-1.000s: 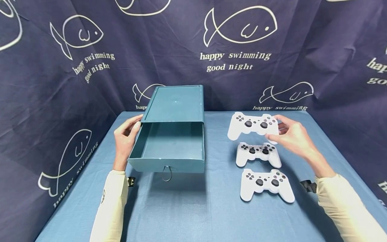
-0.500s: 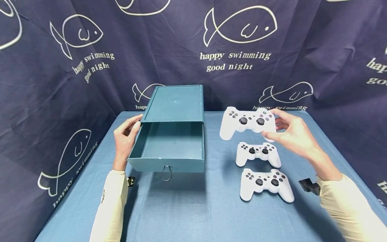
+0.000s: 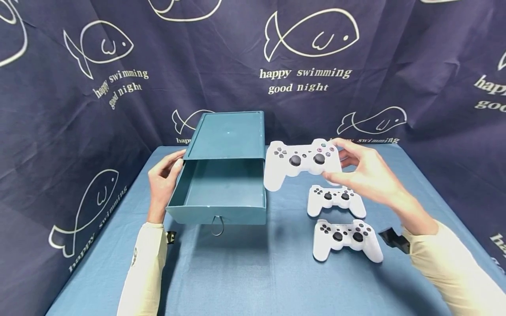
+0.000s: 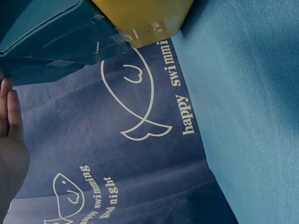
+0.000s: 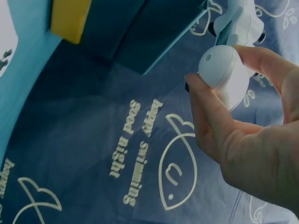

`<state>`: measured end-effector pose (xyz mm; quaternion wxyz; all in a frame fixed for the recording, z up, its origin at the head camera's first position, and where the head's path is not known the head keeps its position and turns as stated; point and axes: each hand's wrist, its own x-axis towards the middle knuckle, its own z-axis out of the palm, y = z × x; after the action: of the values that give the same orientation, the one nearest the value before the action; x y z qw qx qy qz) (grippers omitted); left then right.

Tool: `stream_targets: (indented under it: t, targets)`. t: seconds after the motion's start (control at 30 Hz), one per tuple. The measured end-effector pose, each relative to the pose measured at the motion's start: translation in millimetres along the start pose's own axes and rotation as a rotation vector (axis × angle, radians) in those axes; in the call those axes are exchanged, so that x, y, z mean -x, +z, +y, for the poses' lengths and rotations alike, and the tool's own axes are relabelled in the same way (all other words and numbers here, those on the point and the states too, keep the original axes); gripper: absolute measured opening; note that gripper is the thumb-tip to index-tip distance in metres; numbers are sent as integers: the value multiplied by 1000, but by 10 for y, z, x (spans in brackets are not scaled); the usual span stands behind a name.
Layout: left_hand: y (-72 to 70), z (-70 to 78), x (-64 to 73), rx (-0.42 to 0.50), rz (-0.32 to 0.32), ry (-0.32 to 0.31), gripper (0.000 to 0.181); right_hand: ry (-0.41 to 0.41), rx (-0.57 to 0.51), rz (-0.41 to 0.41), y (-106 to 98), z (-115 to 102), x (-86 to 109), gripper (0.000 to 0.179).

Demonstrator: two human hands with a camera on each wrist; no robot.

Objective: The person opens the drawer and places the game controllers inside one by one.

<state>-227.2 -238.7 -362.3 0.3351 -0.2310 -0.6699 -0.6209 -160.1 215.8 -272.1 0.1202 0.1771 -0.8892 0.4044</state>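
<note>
My right hand [image 3: 365, 173] pinches a white game controller [image 3: 286, 169] by its right end, thumb in front and fingers behind. In the head view the controller hangs in the air just right of a teal drawer box [image 3: 228, 131], its left grip overlapping the box's edge. The box's drawer [image 3: 217, 215] is pulled out toward me, its inside bare, with a metal ring pull [image 3: 218, 228] on the front. My left hand [image 3: 163, 182] rests against the box's left side; in the left wrist view its fingers [image 4: 15, 109] lie straight at the teal wall.
Two more white controllers, an upper one [image 3: 336, 199] and a lower one [image 3: 345, 241], lie on the blue cloth [image 3: 292, 276] at the right. A yellow block [image 4: 149, 21] shows under the box. Dark blue curtain [image 3: 221, 66] with fish prints hangs behind and at the sides.
My right hand has carried the controller up and to the left, away from above the two lying controllers and over to the box. The left hand and the drawer box stay put.
</note>
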Motion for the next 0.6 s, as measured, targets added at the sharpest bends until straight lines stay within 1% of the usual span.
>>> stream_targets:
  t: [0.03,0.2,0.3,0.5,0.6]
  targets:
    - [2,-2,1,10,3,-2,27,-3,-5,-5,10,-34,-6,63]
    - [0,-14,0,-20,2,4,27,-30,-11,-26,63,-197,-49,60]
    - [-2,-23,-8,-18,8,2,27,-46,-30,-39,109,-265,-80,58]
    - [6,-20,-10,-17,8,0,28,-53,-76,-54,211,-348,-131,58]
    - [-3,-26,2,-31,3,13,26,-55,-94,-57,268,-368,-152,57]
